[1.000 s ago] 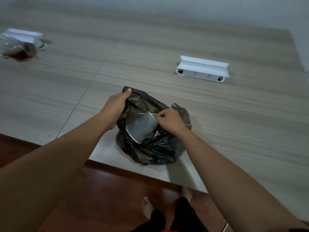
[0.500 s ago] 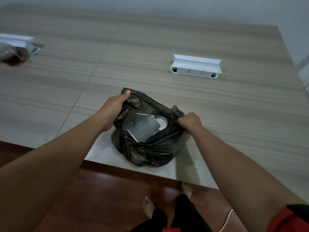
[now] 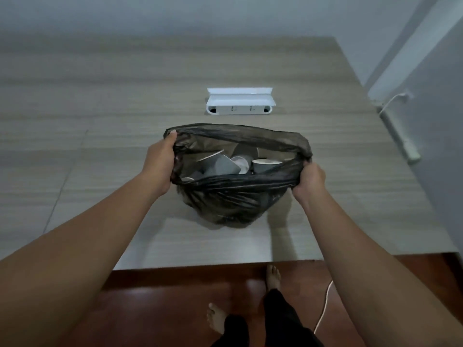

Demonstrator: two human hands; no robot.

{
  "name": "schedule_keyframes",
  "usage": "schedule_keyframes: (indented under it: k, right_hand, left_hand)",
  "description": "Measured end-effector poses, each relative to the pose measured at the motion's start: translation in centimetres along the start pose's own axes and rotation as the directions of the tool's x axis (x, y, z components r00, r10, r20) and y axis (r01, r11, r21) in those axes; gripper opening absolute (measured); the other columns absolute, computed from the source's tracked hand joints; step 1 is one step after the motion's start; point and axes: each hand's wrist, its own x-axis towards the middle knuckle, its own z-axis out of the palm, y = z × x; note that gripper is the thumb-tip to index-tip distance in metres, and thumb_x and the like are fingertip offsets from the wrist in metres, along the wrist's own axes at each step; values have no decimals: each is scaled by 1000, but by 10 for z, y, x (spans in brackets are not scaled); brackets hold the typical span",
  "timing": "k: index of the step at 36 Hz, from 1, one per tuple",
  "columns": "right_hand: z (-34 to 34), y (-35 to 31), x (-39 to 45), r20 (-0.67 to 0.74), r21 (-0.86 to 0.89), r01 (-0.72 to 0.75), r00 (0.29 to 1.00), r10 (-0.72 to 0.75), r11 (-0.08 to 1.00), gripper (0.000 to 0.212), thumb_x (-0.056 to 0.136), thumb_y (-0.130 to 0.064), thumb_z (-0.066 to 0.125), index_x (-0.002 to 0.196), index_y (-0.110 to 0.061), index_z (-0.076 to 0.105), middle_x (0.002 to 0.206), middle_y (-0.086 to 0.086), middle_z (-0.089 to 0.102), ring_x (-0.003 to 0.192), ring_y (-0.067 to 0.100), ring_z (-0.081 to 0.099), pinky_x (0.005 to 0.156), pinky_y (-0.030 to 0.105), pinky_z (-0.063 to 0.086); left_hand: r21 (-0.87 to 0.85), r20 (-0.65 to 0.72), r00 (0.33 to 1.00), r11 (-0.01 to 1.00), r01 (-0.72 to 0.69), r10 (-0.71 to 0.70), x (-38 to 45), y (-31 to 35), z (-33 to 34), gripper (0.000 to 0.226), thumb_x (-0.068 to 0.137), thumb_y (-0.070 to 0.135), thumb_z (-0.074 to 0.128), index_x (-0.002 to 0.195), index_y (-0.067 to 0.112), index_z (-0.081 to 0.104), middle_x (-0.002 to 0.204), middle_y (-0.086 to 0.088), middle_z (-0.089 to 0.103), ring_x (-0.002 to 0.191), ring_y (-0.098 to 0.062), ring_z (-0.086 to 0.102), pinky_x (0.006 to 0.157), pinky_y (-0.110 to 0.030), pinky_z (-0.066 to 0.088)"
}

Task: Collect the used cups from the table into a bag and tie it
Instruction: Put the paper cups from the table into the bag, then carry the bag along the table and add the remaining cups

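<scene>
Black bag (image 3: pixel 235 196) of perhaps five cups (image 3: pixel 220 164), rim in left hand (image 3: pixel 160 161) and right hand (image 3: pixel 309 181) grip

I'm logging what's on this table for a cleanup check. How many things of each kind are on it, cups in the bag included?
Black plastic bag: 1
Paper cups showing inside it: at least 4, others may be hidden
White socket box: 1
Total: at least 6

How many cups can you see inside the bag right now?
4 showing in the black bag: one at left, one at the back, one in the middle, one at right. More may be hidden underneath.
</scene>
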Motion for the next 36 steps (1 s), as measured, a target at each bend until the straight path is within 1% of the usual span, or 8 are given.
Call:
schedule_keyframes:
  k: [5,9,16,21,26,28,32,36]
  right_hand:
    - [-70,-43,2,20,-620,404,865,-502,673,30,98,-23,42,86,-9,66,91,13,67,91,35,63,78,46,51]
    - [-124,-77,-3,25,-785,414,765,-644,461,31,99,-22,38,88,-6,63,95,15,67,82,29,56,67,31,34]
    - [-228,-125,-19,-255,-86,313,911,-324,946,19,101,-30,50,98,-21,66,99,-1,69,91,18,66,71,38,56]
    - [-303,-141,-34,-142,364,153,984,-107,919,28,103,-31,42,114,-16,62,110,3,66,103,22,63,78,43,53]
    - [-383,-144,-56,-97,596,137,990,-99,791,45,98,-26,34,129,-6,59,126,19,65,116,34,62,103,46,46]
    - [-411,-143,-63,-133,654,172,985,-112,736,47,96,-40,37,118,-8,63,136,21,58,121,36,58,107,46,42]
    - [-469,-147,-72,-45,610,148,987,-153,779,114,62,-93,47,125,1,57,128,28,61,118,45,59,103,56,44]
    - [-532,-158,-90,-122,370,224,974,-192,902,102,57,-77,75,123,-1,60,121,25,66,112,40,65,97,50,51]
  left_hand:
    - [14,96,995,999,-36,34,-11,1,58,28,94,45,57,90,20,70,74,3,77,63,-16,74,52,-25,56]
    - [56,184,980,994,-92,80,-34,-3,112,30,93,46,57,87,21,71,82,3,76,79,-19,74,70,-31,58]
    - [71,375,920,986,-149,112,-82,-16,208,36,97,44,54,94,13,71,84,-3,77,74,-19,74,70,-34,60]
    - [82,486,871,988,-134,78,-129,-29,270,43,94,48,54,104,9,70,95,-16,62,85,-30,54,78,-44,43]
    - [106,586,809,987,-117,33,-187,-53,336,38,96,44,54,102,11,71,96,-9,78,87,-26,75,80,-39,59]
    - [129,619,786,985,-114,9,-209,-61,360,39,95,46,55,101,11,71,94,-9,78,88,-27,75,79,-39,60]
    - [150,669,743,984,-95,-31,-251,-80,408,39,93,46,58,94,10,72,87,-9,79,79,-26,76,59,-33,60]
    - [178,747,659,981,-75,-86,-306,-115,457,40,93,45,58,96,8,72,90,-11,78,81,-27,76,60,-33,60]
